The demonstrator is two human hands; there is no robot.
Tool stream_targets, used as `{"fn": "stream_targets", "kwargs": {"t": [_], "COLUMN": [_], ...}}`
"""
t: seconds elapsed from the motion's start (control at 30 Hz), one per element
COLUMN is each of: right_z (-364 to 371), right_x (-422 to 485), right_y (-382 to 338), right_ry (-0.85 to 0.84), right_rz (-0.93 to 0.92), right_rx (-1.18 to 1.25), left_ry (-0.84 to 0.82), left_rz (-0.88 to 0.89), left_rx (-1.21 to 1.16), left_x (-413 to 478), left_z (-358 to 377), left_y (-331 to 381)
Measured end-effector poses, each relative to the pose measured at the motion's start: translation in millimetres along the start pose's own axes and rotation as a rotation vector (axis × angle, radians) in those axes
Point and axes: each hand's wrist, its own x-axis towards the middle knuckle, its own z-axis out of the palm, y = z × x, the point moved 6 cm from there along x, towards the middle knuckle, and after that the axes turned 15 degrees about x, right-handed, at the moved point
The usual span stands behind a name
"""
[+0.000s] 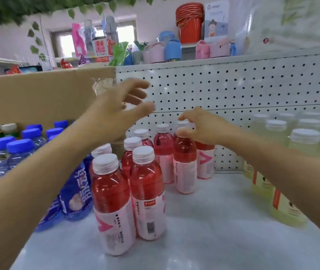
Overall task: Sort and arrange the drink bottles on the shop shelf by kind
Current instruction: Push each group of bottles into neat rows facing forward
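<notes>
Left hand (114,110): raised at centre-left of the frame, fingers straight and spread, nothing held, in front of the cardboard box (38,94) and the pegboard back panel (233,84).

Right hand (204,127): at centre, thumb and fingers curled over the top of one red bottle (185,152), gripping it by the cap, which the hand hid. That bottle stood upright at the right side of the red group; whether its base touched the shelf (213,221) could not be told.

The other red bottles (147,191), white-capped with pink labels, stood clustered at centre on the shelf, two in front and the rest behind.

Just left of them were dark blue labelled bottles (73,191), partly hidden by the left forearm. Further left stood blue-capped water bottles (19,152).

Pale yellow-green bottles (301,145) with white caps were grouped at the right edge, apart from the red group.

A stack of red buckets (190,22) sat on top of the unit, upper centre.
</notes>
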Motion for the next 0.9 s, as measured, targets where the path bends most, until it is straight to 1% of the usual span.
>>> {"fn": "stream_targets", "kwargs": {"t": [0.07, 0.1, 0.17, 0.2, 0.23, 0.27, 0.3, 0.37, 0.43, 0.57, 0.73, 0.8, 0.9], "right_z": [13, 17, 14, 10, 6, 1, -4, -11, -17, -22, -20, -20, -20], "right_x": [13, 17, 21, 20, 17, 14, 9, 0, -6, -16, -17, -18, -20], "right_y": [4, 6, 8, 10, 13, 17, 23, 35, 43, 49, 44, 45, 48], "right_ry": [-0.135, -0.157, -0.138, -0.134, -0.140, -0.148, -0.157, -0.169, -0.171, -0.188, -0.220, -0.211, -0.208], "right_rz": [0.070, 0.089, 0.086, 0.078, 0.071, 0.071, 0.076, 0.094, 0.116, 0.150, 0.128, 0.133, 0.145], "right_rx": [-0.104, -0.117, -0.130, -0.130, -0.120, -0.105, -0.089, -0.065, -0.053, -0.012, -0.003, 0.012, 0.053], "left_ry": [-0.275, -0.402, -0.642, -0.747, -0.827, -0.874, -0.891, -0.875, -0.843, -0.842, -0.733, -0.728, -0.755], "left_rz": [0.024, 0.039, 0.037, 0.012, -0.015, -0.035, -0.047, -0.042, -0.008, 0.044, 0.161, 0.152, 0.032], "left_rx": [0.217, 0.342, 0.546, 0.607, 0.650, 0.680, 0.698, 0.680, 0.636, 0.564, 0.594, 0.588, 0.551], "left_x": [45, 64, 89, 97, 102, 106, 109, 117, 124, 129, 132, 132, 132], "left_z": [32, 50, 87, 102, 115, 125, 132, 142, 147, 149, 150, 150, 149], "left_y": [8, 8, -2, -10, -17, -24, -28, -34, -39, -45, -46, -49, -58]}}
